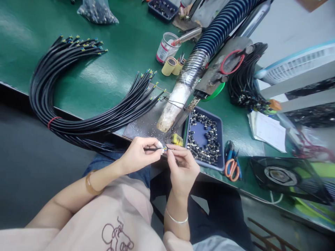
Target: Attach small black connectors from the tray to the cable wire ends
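Black cable (151,149) lies pinched in the left hand (138,155), whose thumb and fingers close narrowly on it just behind its bared end. Thin coloured wires (164,149) poke out of that end, into the small space between the two sets of fingers. Just beside them, the fingers of the right hand (184,165) are drawn close together at the wire tips; whether they grip the wires or some small piece I cannot tell. White wrapping (159,144) covers a fingertip of the left hand.

Just beyond the fingers sit a yellow block (177,140) and the white end of a ribbed hose (200,57). To the left of the fingers, a big bundle of black cables (42,87), bound by a red tie (53,121), curves over the green counter (125,35) and its front edge. Near the right fingers is a blue tray (222,143) of small black plugs (213,137); farther right of them lie hand tools (232,169), one with orange handles. Well beyond the fingers stands a clear tub (162,54).
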Demonstrator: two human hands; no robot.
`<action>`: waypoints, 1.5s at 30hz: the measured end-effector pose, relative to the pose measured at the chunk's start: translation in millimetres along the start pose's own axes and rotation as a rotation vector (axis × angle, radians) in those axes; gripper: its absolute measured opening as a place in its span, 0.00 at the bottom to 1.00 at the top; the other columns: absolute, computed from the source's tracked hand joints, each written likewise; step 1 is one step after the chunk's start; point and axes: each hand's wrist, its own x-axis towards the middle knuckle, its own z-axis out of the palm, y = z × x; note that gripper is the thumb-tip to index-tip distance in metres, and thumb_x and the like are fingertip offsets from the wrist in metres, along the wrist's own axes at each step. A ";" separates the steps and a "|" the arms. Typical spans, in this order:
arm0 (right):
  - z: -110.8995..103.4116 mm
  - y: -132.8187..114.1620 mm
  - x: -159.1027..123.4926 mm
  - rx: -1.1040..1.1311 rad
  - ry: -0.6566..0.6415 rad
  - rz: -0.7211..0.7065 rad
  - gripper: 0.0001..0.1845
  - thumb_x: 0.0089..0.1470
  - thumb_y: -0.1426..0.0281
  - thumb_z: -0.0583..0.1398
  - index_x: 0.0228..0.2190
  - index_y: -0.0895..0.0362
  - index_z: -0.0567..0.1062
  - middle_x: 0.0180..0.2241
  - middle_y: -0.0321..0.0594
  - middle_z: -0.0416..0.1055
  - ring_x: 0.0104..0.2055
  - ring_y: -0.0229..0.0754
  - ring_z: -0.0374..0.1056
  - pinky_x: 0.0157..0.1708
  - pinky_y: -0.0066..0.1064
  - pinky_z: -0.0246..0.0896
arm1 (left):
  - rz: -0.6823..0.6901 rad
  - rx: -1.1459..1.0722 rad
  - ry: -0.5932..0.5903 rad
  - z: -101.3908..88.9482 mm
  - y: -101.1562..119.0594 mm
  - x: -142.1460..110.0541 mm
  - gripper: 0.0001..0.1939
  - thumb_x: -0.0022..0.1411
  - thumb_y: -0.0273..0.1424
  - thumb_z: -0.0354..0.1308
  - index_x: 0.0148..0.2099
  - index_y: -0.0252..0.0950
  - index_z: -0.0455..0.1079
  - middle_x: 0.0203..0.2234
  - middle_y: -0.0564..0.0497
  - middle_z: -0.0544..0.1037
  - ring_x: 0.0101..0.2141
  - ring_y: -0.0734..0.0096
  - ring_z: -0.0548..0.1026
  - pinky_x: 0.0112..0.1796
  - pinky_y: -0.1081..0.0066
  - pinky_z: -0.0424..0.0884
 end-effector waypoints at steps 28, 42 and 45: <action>6.7 7.3 -2.4 -0.011 0.078 -0.078 0.06 0.58 0.75 0.64 0.30 0.55 0.75 0.34 0.38 0.80 0.35 0.39 0.79 0.30 0.27 0.77 | 0.006 0.020 -0.018 -3.3 6.3 4.3 0.08 0.55 0.31 0.59 0.27 0.31 0.72 0.20 0.55 0.69 0.24 0.77 0.63 0.27 0.76 0.62; -2.9 6.6 -8.7 -0.230 0.182 -0.271 0.07 0.55 0.78 0.67 0.34 0.54 0.78 0.38 0.40 0.82 0.42 0.44 0.81 0.39 0.34 0.79 | 0.054 0.083 -0.012 -0.4 0.4 -2.6 0.07 0.57 0.29 0.60 0.30 0.31 0.74 0.24 0.52 0.73 0.26 0.76 0.68 0.28 0.78 0.67; -1.6 1.8 -7.0 -0.140 0.061 -0.126 0.04 0.58 0.75 0.65 0.33 0.55 0.77 0.38 0.41 0.82 0.38 0.41 0.81 0.34 0.29 0.79 | 0.081 0.108 -0.012 -0.8 0.9 -2.2 0.07 0.57 0.28 0.59 0.28 0.31 0.72 0.23 0.53 0.71 0.25 0.78 0.65 0.27 0.79 0.65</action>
